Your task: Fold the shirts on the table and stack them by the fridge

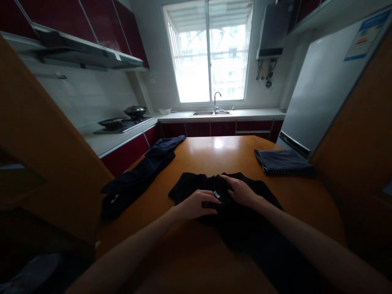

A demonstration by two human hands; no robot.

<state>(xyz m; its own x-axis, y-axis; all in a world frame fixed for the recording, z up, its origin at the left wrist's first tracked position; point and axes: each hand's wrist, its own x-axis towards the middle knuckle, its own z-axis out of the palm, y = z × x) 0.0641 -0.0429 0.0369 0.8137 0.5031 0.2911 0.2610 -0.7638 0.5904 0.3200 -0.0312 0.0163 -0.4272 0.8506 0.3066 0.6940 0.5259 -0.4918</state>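
Observation:
A black garment lies spread on the wooden table, with a small white label near its far edge. Its lower part runs off toward the bottom right, and the dark cloth hides whether it is a top or trousers. My left hand rests on the left of the cloth, fingers curved and thumb apart beside the label. Stretched over the far edge of the garment, my right hand lies with its fingers loosely extended. Neither hand visibly grips the fabric.
On the table's left side lies a dark navy garment. A folded dark grey cloth with a patterned edge sits at the right. Beyond the wooden table are a sink, a stove with pans and a refrigerator.

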